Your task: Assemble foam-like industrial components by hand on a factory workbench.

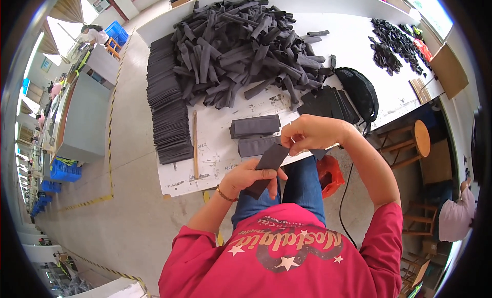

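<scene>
Two hands worked one dark grey fabric strip (pixel 266 167) just off the near edge of the white table (pixel 225 160), above the person's lap. The left hand (pixel 246 177) was closed around the lower end of the strip, thumb lying across it. The right hand (pixel 310 134) was closed too, pinching the strip's upper end between its fingertips.

Just beyond the strip, on the table, lay two flat folded grey pieces (pixel 254 127), one behind the other. Farther back from them a large loose heap of grey strips (pixel 241 47) covered much of the table. Left of the folded pieces lay a thin wooden stick (pixel 195 144), and left of that a long neat row of stacked grey pieces (pixel 166 103) ran along the table's edge. Right of the folded pieces sat a black pouch (pixel 361 90) beside a smaller dark stack (pixel 328 103).
</scene>
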`<action>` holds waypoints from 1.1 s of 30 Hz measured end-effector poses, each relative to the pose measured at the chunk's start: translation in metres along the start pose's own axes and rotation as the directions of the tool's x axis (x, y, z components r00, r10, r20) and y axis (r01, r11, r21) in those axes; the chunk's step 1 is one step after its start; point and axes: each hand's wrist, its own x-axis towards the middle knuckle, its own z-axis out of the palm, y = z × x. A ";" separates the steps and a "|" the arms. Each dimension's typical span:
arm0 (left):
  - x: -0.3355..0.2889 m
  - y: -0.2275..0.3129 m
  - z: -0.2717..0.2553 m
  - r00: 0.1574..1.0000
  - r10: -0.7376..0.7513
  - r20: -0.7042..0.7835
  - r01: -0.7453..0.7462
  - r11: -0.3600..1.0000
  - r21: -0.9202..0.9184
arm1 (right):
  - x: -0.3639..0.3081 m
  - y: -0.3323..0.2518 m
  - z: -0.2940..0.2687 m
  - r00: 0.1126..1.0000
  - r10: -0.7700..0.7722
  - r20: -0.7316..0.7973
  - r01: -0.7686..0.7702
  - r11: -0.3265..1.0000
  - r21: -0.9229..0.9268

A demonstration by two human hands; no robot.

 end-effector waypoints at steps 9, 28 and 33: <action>0.008 -0.005 -0.016 0.863 0.326 -0.387 -0.404 0.904 -0.141 | -0.003 0.018 0.051 0.851 0.121 -0.511 -0.030 0.982 0.184; 0.040 -0.010 -0.022 0.362 0.523 -0.772 -0.869 0.489 -0.076 | 0.065 0.030 0.140 0.647 -0.398 -0.651 0.181 0.909 -0.376; 0.040 -0.010 -0.016 0.331 0.532 -0.779 -0.885 0.462 -0.060 | 0.067 0.032 0.137 0.643 -0.399 -0.654 0.246 0.916 -0.317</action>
